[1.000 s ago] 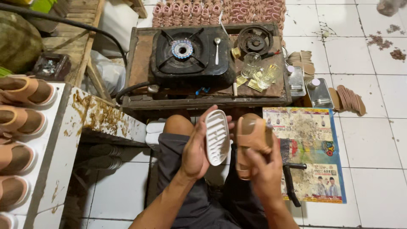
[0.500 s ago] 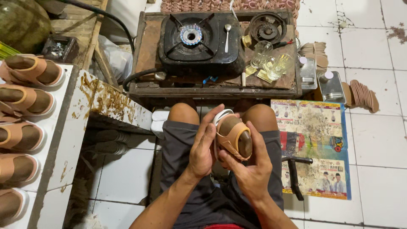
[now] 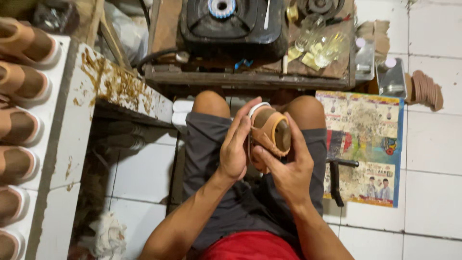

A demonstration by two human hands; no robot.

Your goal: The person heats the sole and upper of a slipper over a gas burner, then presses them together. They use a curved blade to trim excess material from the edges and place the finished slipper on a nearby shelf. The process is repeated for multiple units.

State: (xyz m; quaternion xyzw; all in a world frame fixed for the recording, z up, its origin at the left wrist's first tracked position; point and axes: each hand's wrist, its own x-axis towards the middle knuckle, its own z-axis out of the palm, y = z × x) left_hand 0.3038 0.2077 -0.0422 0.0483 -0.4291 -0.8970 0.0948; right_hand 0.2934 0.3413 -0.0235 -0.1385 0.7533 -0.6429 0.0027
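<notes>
White sole [image 3: 256, 108] and tan sandal upper [image 3: 270, 135] now pressed together.

Even overhead light, soft shadows, slight blur.

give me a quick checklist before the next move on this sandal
1. Left hand flat against the side of the tan sandal: ok.
2. Right hand has a grip from below, thumb across the upper: ok.
3. White sole edge lined up with the upper: cannot tell, mostly hidden by the hands.
4. Sandal held over the lap, apart from the gas stove: ok.
5. Burner off: cannot tell, only part of it shows.
6. Black-handled tool on the poster beside the right knee: ok.
</notes>
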